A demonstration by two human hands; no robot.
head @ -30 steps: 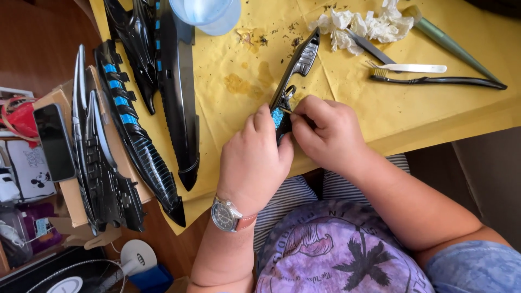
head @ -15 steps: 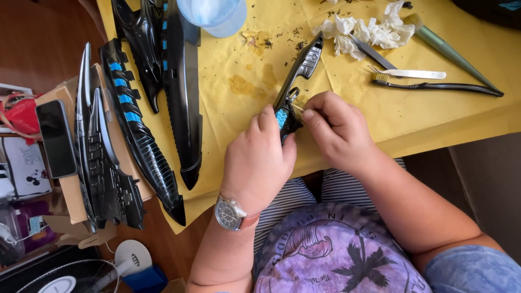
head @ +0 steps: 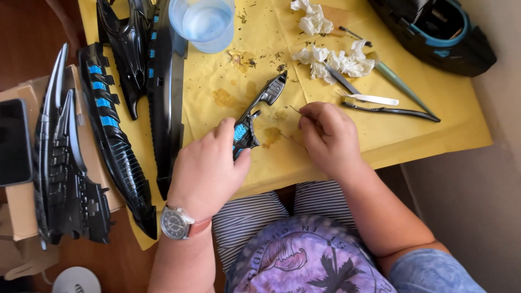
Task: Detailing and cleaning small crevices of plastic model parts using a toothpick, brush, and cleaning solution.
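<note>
Part in hand: a narrow black plastic strip (head: 255, 116) with a bright blue patch near its lower end and openwork toward its pointed upper tip; it lay slantwise on the yellow paper cover (head: 434, 130) near the table's front edge, roughly midway along it.
Left hand (head: 209, 168): fingers and thumb were clamped on the strip's lower end, at the blue patch; a wristwatch (head: 176, 222) with a brown strap sat on the wrist.
Right hand (head: 328, 135): fingertips were pinched together on a thin pin-like tool (head: 296, 110), just right of the strip and not touching it.
Container: a clear plastic cup (head: 203, 21) stood near the table's far edge, holding clear liquid.
Far right corner: a black shell with a blue rim (head: 434, 32), its inside too dark to tell.
Paper cover: brown stains and dark crumbs lay around the strip.
Right side: crumpled white tissues (head: 331, 59), a white toothbrush (head: 369, 97) and a dark one (head: 391, 110) lay just beyond the right hand.
Left edge: long black panels with blue blocks (head: 114, 141) lay side by side.
</note>
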